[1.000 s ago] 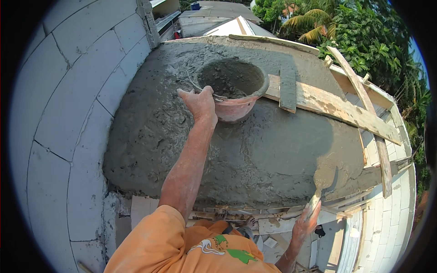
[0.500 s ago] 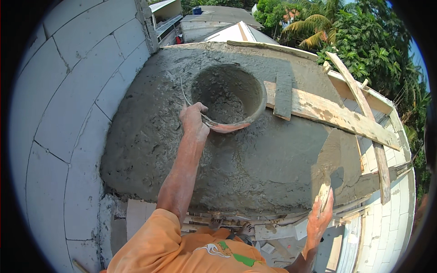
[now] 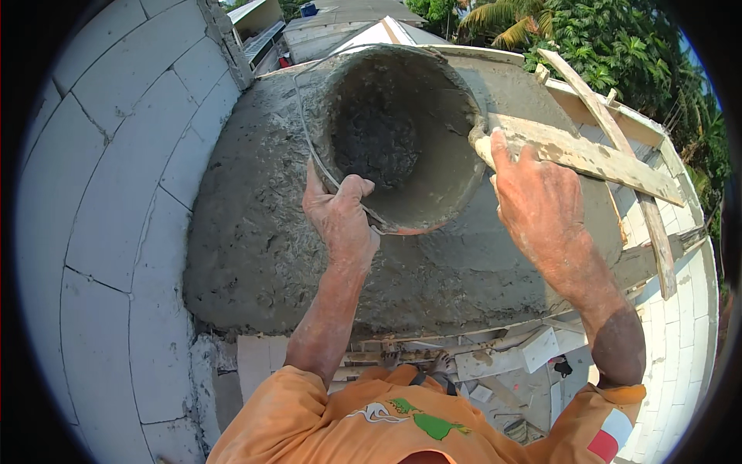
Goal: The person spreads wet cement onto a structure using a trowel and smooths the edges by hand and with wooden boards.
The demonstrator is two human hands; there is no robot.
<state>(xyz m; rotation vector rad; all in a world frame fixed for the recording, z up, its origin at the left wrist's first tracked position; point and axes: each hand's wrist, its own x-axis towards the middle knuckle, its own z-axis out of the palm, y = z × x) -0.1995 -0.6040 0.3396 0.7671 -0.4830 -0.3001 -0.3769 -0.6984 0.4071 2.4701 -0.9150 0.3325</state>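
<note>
A mortar-caked bucket (image 3: 444, 182) with a thin wire handle (image 3: 300, 116) is held over the wet grey mortar (image 3: 255, 240), its mouth turned toward me. Dark wet mix (image 3: 375, 147) sits inside it. My left hand (image 3: 344, 213) grips the near left rim, thumb over the edge. At the right rim, my right hand (image 3: 541, 197) is closed round the pale handle of a trowel (image 3: 483, 148). The trowel's metal neck meets the rim there; its blade I cannot make out.
A pale block wall (image 3: 116, 209) rises on the left. Boards (image 3: 607, 162) cross at the right, beside another block wall (image 3: 684, 325). Below the slab's near edge, my feet (image 3: 439, 363) show among timber pieces. Trees (image 3: 618, 69) and roofs stand beyond.
The bucket has come up nearer to me and tilted, still in my left hand. My right hand has brought the trowel from the lower right up to the bucket's right rim.
</note>
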